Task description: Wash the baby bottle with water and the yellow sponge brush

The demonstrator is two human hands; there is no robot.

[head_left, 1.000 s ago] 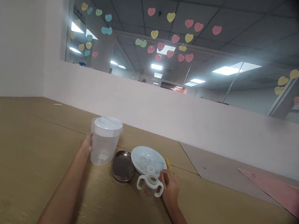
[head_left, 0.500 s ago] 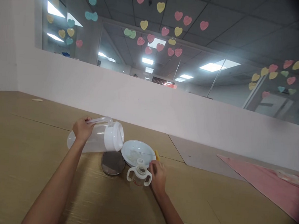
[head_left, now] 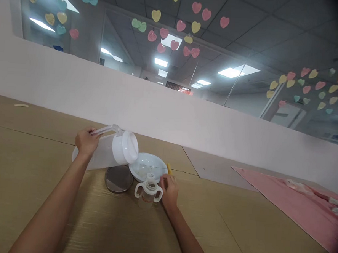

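My left hand (head_left: 85, 142) is closed around the handle of a clear plastic pitcher (head_left: 103, 153) with a white lid. The pitcher lies tipped far over to the right, its lid end beside the left rim of a pale bowl (head_left: 134, 174). Something clear or whitish, hard to make out, rests inside the bowl. At the bowl's right front rim, my right hand (head_left: 169, 189) has its thumb and fingers pinched together. In front of the bowl stands a small clear cup (head_left: 146, 198) with two white handles and an open top, close to my right fingers.
A dark round-cornered metal lid or tray (head_left: 119, 179) lies left of the cup, partly below the pitcher. Behind my right hand a yellow stick-like piece (head_left: 169, 168) shows. Pink cloth (head_left: 284, 202) covers the right side. A white wall (head_left: 158, 110) rises behind the brown tabletop (head_left: 117, 230).
The camera view has shifted, so everything sits a little further left and higher. The pitcher stays tipped beside the bowl, and both hands keep nearly the same places.
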